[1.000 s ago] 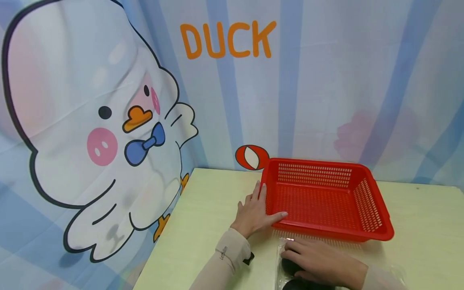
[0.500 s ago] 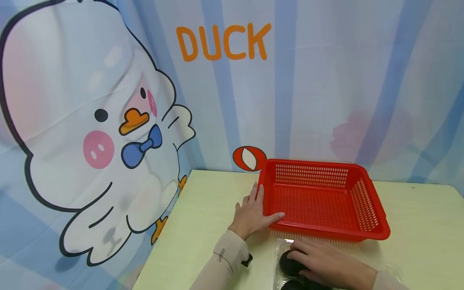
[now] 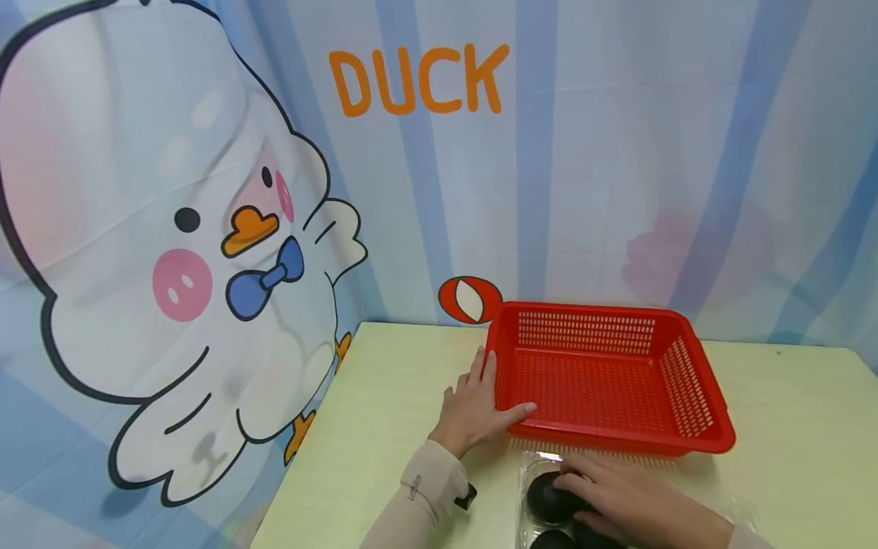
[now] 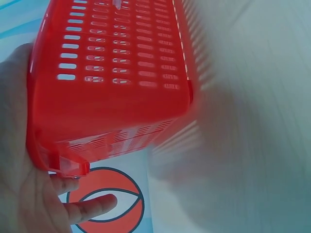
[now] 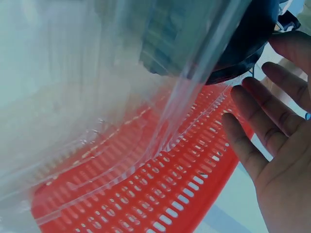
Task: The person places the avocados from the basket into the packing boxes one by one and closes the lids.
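Note:
My left hand [image 3: 473, 408] rests against the left end of the red plastic basket [image 3: 709, 381], its fingers along the rim and its thumb over the front corner. In the left wrist view, the palm lies on the basket's rim and two fingers stretch past the corner. My right hand [image 3: 627, 496] is over a clear plastic tray [image 3: 527, 496] holding black round objects [image 3: 549, 499]. Its fingertips are at the edge of one of them. In the right wrist view, the fingers [image 5: 257, 116] are nearly straight beside a dark round object [image 5: 248, 43]. Its exact kind is unclear.
The basket stands on a pale yellow table [image 3: 391, 396], behind the tray. A printed cloth [image 3: 597, 152] with a duck drawing hangs behind the table and along its left side. The tray's lower part runs out of the head view.
My right hand has shifted right across the tray, so more of the upper black round object shows. My left hand stays at the basket. The head view has shifted slightly.

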The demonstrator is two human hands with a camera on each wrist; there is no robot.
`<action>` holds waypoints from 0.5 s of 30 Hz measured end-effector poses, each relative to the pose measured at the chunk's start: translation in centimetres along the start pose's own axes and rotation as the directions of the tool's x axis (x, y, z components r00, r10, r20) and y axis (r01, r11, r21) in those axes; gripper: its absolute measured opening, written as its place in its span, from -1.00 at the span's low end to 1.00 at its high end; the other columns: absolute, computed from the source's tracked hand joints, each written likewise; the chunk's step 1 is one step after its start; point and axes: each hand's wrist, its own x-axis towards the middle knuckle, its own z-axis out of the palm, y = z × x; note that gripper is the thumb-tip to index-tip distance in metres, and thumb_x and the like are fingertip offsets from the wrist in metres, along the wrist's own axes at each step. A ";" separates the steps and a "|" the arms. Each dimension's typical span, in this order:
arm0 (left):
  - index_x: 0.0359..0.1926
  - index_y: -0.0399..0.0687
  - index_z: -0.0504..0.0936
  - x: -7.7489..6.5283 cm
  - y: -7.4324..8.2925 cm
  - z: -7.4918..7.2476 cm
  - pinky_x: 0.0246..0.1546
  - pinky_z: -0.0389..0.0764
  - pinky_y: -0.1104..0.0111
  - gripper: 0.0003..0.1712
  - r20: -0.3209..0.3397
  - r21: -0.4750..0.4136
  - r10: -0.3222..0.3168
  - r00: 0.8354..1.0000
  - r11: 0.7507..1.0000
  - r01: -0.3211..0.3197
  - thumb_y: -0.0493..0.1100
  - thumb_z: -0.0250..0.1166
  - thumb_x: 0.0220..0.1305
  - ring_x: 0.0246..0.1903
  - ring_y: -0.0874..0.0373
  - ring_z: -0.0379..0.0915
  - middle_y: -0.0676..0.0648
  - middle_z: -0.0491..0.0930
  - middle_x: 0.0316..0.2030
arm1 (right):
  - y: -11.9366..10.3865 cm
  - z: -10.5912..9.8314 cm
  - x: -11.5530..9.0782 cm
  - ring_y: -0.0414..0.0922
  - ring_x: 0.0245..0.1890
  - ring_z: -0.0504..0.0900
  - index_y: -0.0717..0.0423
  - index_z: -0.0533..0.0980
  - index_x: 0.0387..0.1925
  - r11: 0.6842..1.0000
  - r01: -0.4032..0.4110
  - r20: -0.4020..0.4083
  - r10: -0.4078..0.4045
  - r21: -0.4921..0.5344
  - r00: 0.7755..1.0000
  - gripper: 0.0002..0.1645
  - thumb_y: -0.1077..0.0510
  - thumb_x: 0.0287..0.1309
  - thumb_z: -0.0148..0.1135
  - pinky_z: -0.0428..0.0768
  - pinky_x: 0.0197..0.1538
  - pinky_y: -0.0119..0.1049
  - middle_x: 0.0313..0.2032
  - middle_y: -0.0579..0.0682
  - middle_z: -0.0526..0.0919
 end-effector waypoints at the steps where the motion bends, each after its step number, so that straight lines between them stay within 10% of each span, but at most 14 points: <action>1: 0.64 0.13 -0.11 -0.1 -0.1 0.0 0.27 0.43 -0.18 0.35 -0.002 -0.007 -0.001 1.000 1.000 0.001 0.70 0.09 0.02 0.36 -0.10 0.28 0.02 -0.14 0.63 | 0.0 0.0 -0.1 -0.24 -0.01 0.58 -0.37 0.46 0.23 1.000 -0.006 -0.003 0.006 -0.004 1.000 -0.48 -0.20 0.26 0.34 0.72 0.01 -0.19 0.09 -0.31 0.55; 15: 0.64 0.12 -0.10 -1.6 -0.9 -0.2 0.19 0.52 -0.09 0.30 -0.022 -0.094 -0.019 1.000 0.995 0.017 0.69 0.03 0.07 0.35 -0.11 0.31 -0.01 -0.08 0.62 | 0.5 -1.0 -4.8 -0.29 -0.14 0.58 -0.29 0.57 0.11 0.980 -0.153 -0.301 0.109 -0.126 0.947 -0.45 -0.21 0.06 0.49 0.74 -0.16 -0.32 -0.04 -0.35 0.58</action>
